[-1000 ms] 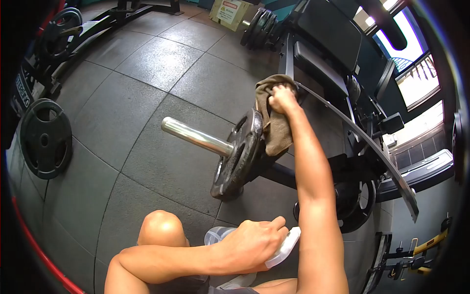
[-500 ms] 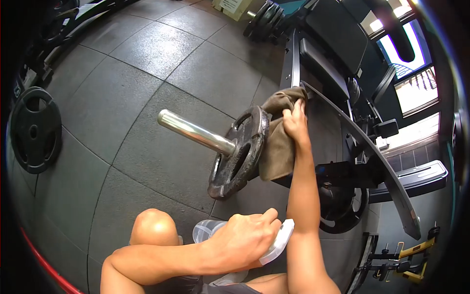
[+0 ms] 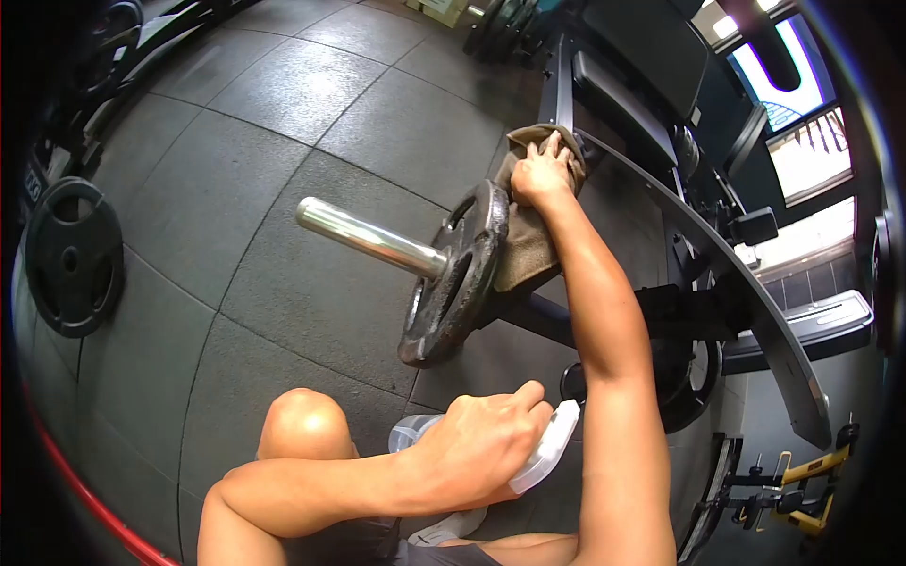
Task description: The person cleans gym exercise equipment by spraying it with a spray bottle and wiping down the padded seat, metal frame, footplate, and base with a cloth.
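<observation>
My left hand (image 3: 477, 443) is closed round a spray bottle, whose white spray head (image 3: 549, 447) points right and whose clear body (image 3: 411, 432) shows behind my wrist. Farther forward, my right hand (image 3: 543, 174) presses a brown cloth (image 3: 528, 255) against the machine's dark frame, its fingers bent over the cloth. The cloth hangs down just behind a worn black weight plate (image 3: 453, 274). That plate sits on a shiny metal sleeve (image 3: 368, 236) sticking out to the left.
A second weight plate (image 3: 74, 257) stands at the far left beside a rack. A curved metal beam (image 3: 717, 274) and a padded bench (image 3: 623, 113) lie to the right. More plates (image 3: 500, 28) hang at the back. My knee (image 3: 304, 424) is near the bottle.
My right hand has slid the cloth up and slightly left along the frame. My left hand with the spray bottle has shifted a little right in view.
</observation>
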A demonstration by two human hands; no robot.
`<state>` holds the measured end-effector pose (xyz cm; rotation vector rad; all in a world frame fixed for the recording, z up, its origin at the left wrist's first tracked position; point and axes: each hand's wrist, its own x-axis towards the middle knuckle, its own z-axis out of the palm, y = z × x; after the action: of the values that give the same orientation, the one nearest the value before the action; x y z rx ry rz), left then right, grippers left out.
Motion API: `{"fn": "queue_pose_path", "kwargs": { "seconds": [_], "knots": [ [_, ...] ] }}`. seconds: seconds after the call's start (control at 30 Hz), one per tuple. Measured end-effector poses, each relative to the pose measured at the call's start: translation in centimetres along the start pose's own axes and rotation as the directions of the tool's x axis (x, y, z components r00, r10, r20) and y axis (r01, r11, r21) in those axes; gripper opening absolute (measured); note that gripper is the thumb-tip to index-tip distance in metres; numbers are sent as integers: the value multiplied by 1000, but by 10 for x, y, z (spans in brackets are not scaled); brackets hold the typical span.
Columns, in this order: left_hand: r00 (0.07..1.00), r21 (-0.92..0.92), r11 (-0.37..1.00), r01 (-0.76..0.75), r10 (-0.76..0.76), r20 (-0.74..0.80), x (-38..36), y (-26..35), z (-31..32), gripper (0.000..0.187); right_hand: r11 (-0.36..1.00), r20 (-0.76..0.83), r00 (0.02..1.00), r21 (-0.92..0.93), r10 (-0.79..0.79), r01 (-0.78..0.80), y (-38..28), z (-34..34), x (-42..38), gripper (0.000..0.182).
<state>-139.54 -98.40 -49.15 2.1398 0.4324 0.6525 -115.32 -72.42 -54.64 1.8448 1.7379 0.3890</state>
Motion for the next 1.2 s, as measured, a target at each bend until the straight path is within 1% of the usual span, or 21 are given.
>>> {"fn": "queue_pose_path", "kwargs": {
  "seconds": [0.03, 0.1, 0.17, 0.2, 0.23, 0.27, 0.3, 0.37, 0.43, 0.5, 0.53, 0.6, 0.7, 0.8, 0.83, 0.87, 0.9, 0.93, 0.97, 1.03, 1.2],
  "knots": [
    [1000, 3, 1000, 7, -7, -23, 0, 2, 1, 51, 998, 60, 997, -37, -40, 42, 0, -2, -1, 48],
    [999, 8, 1000, 3, -3, -41, -1, 4, 4, 49, 989, 105, 984, 50, -145, 141, 3, -11, -18, 45],
    [1000, 29, 1000, -13, 14, -27, -4, 5, 4, 46, 970, -99, 973, 111, -207, 217, 7, 29, -26, 40],
    [999, 28, 1000, -14, 15, -40, -4, 7, 3, 45, 965, -78, 963, 28, -257, 259, 2, 9, -58, 35],
    [999, 29, 999, -15, 16, -51, -5, 9, 1, 44, 948, -142, 973, 236, -184, 213, 0, -1, -84, 34],
    [998, 36, 999, -15, 17, -58, -6, 11, -1, 44, 829, -428, 902, 482, -59, 283, 0, 13, -101, 33],
    [999, 39, 999, -10, 12, -52, -8, 13, -4, 42, 763, -516, 856, 543, -25, 349, 0, 26, -111, 27],
    [1000, 38, 999, -6, 7, -30, -12, 18, -5, 40, 717, -673, 736, 547, 70, 432, -13, 33, -140, 22],
    [999, 39, 999, -35, 37, -35, -15, 19, -2, 38, 711, -727, 631, 593, 271, 377, -38, 44, -166, 19],
    [999, 24, 998, -52, 52, -9, -15, 21, 5, 39, 760, -810, 492, 529, 320, 378, -65, 79, -180, 24],
    [999, 21, 999, -44, 44, 13, -15, 19, 8, 41, 690, -770, 470, 618, 432, 377, -87, 98, -190, 29],
    [998, 34, 998, -52, 52, 20, -17, 18, 11, 42, 532, -646, 561, 757, 517, 380, -116, 129, -210, 32],
    [997, 41, 997, -71, 70, 26, -19, 22, 11, 40, 194, -409, 633, 903, 657, 383, -125, 110, -235, 33],
    [996, 42, 996, -74, 72, 51, -18, 25, 14, 37, -150, -79, 624, 940, 778, 307, -105, 87, -233, 38],
    [996, 38, 996, -77, 75, 51, -17, 26, 15, 36, 54, -284, 502, 904, 817, 423, -91, 76, -217, 38],
    [996, 31, 996, -78, 76, 55, -16, 28, 16, 35, 204, -423, 449, 866, 787, 457, -78, 62, -206, 34],
    [995, 25, 997, -79, 78, 58, -15, 29, 18, 34, 412, -550, 396, 827, 736, 383, -67, 63, -187, 35],
    [994, 10, 995, -104, 103, 23, -14, 29, 20, 30, 424, -550, 351, 824, 757, 376, -73, 53, -173, 50],
    [994, 10, 995, -101, 101, 29, -15, 31, 23, 29, 484, -605, 393, 794, 692, 369, -75, 66, -166, 64],
    [995, 24, 995, -99, 99, 25, -14, 32, 25, 28, 475, -602, 411, 797, 685, 373, -84, 83, -170, 63],
    [993, 55, 994, -99, 95, 66, -17, 43, 31, 28, 409, -490, 620, 868, 612, 282, -143, 165, -223, 60]
  ]
}}
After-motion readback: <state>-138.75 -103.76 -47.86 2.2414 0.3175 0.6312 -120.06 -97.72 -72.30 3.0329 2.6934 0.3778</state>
